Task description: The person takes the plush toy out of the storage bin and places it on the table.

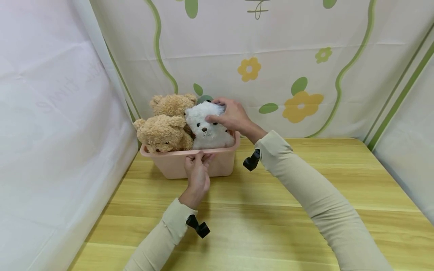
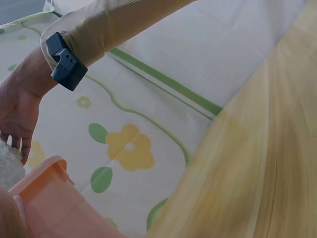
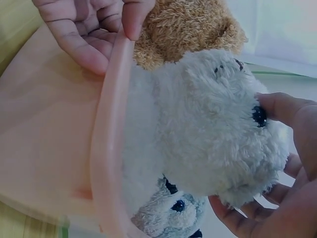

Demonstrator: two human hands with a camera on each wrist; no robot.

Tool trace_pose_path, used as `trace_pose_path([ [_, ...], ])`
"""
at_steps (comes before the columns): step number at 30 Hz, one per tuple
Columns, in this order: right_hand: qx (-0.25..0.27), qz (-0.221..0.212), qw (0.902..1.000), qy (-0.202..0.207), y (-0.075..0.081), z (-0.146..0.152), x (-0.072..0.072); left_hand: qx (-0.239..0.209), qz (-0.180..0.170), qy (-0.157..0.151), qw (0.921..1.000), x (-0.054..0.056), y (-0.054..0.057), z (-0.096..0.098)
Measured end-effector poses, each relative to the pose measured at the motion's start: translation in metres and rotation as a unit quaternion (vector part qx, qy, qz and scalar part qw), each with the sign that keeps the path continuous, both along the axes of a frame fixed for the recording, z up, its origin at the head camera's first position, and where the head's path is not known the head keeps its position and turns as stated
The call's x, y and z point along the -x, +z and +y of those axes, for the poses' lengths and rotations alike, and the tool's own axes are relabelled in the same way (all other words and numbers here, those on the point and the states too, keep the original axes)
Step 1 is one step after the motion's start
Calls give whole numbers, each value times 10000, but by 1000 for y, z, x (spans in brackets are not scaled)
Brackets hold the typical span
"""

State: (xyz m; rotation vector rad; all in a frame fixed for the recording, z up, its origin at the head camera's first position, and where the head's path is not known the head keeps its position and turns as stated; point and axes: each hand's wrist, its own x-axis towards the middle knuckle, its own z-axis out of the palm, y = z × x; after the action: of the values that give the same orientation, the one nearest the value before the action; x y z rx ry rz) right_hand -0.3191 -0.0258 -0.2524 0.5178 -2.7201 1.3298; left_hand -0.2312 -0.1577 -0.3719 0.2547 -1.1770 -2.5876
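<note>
A pink plastic bin stands on the wooden table, filled with plush toys. My left hand pinches the front rim of the bin, thumb on top and fingers beneath. At the bin's right side, my right hand holds the head of a white plush toy, its thumb by one eye and the fingers behind the head. That toy faces forward, its lower body behind the rim. Left of it are two tan teddy bears, one leaning over the front rim and another behind. The right wrist view shows a grey-and-white plush toy beside the white one.
The wooden table stretches to the right and front of the bin. Behind it hangs a white cloth with flower prints, and a white sheet hangs close on the left. A black wrist camera sits on the right sleeve.
</note>
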Motion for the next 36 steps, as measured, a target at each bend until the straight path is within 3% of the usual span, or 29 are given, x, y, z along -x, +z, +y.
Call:
trace_pose_path([
  [36,236,-721,9907,1132,2,8,25,-12,-154,-146,9998,3,-1,-3],
])
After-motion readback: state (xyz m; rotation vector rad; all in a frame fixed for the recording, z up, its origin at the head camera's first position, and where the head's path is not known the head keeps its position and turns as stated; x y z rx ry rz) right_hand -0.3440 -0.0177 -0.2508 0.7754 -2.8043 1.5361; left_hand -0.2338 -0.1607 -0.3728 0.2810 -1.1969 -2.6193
